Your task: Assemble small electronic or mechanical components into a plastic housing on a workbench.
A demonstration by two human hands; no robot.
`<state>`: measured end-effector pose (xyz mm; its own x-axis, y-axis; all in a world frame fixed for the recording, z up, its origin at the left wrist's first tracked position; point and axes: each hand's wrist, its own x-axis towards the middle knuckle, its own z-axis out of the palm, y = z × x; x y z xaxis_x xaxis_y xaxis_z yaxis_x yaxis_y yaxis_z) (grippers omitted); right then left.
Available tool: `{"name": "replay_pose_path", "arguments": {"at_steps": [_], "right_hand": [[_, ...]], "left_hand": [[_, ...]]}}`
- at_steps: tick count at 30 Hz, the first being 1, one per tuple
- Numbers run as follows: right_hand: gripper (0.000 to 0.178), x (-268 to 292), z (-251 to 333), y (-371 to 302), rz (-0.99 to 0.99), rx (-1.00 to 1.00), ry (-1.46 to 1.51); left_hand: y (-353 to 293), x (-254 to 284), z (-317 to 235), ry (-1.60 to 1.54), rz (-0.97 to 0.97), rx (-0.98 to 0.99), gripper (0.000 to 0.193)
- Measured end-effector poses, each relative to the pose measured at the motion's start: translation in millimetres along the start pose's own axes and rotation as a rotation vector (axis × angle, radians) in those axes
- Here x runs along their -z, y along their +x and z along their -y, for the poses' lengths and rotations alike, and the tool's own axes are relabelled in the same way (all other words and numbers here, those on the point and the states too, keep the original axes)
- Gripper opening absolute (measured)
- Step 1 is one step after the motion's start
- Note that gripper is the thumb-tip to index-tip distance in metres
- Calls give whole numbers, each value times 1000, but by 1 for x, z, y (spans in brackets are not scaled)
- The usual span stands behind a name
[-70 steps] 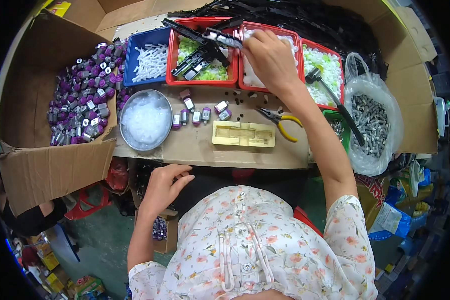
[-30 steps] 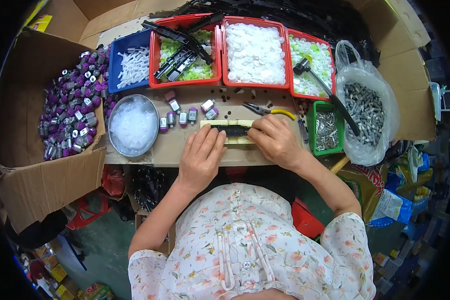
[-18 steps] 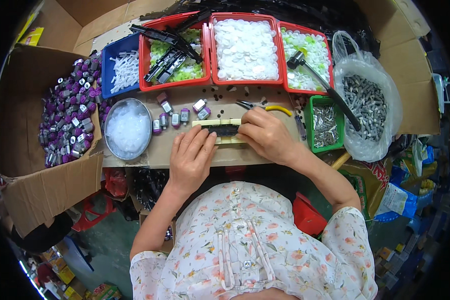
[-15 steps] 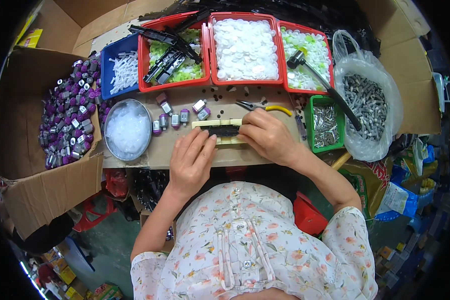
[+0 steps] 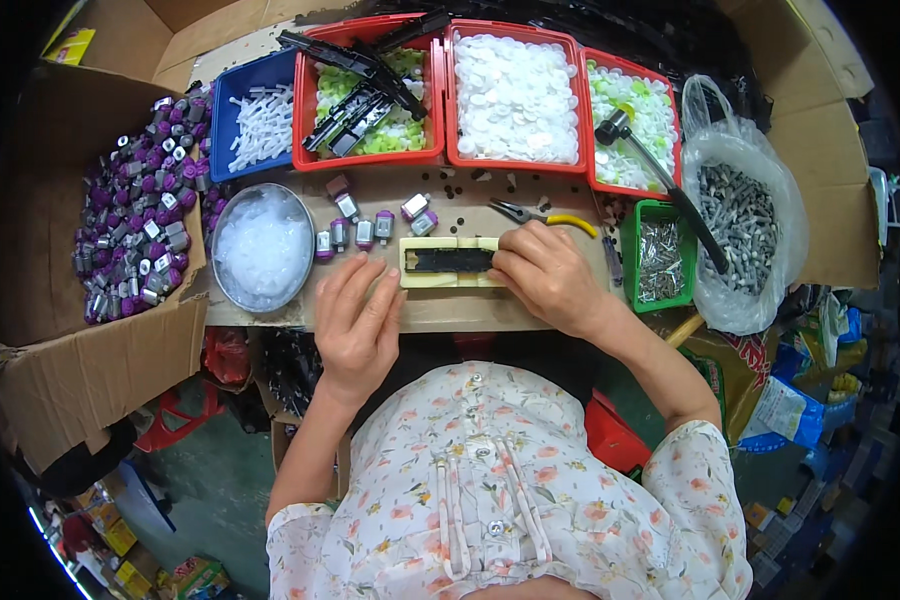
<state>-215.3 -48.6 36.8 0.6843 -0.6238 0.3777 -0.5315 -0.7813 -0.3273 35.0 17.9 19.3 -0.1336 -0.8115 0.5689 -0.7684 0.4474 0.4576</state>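
A cream, block-shaped holder (image 5: 406, 278) lies on the cardboard-covered bench in front of me, with a long black plastic piece (image 5: 450, 260) seated in its slot. My right hand (image 5: 553, 280) pinches the right end of the black piece, its fingertips hiding that end. Just left of the holder, my left hand (image 5: 358, 325) holds nothing; its fingers are stretched out and slightly apart. Several small silver-and-purple motors (image 5: 365, 234) stand and lie beyond my left hand. Pliers with yellow-and-black handles (image 5: 570, 222) rest beyond my right hand.
Left are a metal bowl (image 5: 306, 232) of clear, soft-looking bits and a cardboard box (image 5: 100, 375) of motors. A blue bin (image 5: 222, 120) and red bins (image 5: 515, 166) line the back. At right are a green tray (image 5: 638, 245) of metal pins, a hammer (image 5: 695, 220) and a plastic bag (image 5: 785, 290) of screws.
My left hand has lifted off the black piece and drawn back to the left, uncovering the holder's left end. My right hand stays at the right end. The whole view has shifted slightly.
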Motion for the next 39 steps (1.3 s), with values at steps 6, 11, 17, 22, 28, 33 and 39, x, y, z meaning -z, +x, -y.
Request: {"name": "replay_pose_path", "arguments": {"at_steps": [6, 11, 17, 22, 28, 33, 39], "right_hand": [[17, 4, -3, 1, 0, 4, 11], [16, 26, -17, 7, -86, -86, -103], [16, 30, -23, 11, -96, -75, -173], [15, 51, -31, 39, -269, 1, -238], [12, 49, -76, 69, -202, -139, -404], [13, 28, -65, 116, -182, -92, -328], [18, -25, -51, 179, -50, -161, -421]], "left_hand": [[3, -2, -2, -20, -18, -12, 30], [6, 0, -3, -14, -29, -10, 29], [14, -3, -5, -26, 4, -22, 31], [15, -5, -7, -36, -4, -35, 31], [14, -3, -1, -57, -27, -16, 31], [12, -3, 2, -58, -27, 22, 31], [20, -4, -5, -71, -34, 0, 30]]}}
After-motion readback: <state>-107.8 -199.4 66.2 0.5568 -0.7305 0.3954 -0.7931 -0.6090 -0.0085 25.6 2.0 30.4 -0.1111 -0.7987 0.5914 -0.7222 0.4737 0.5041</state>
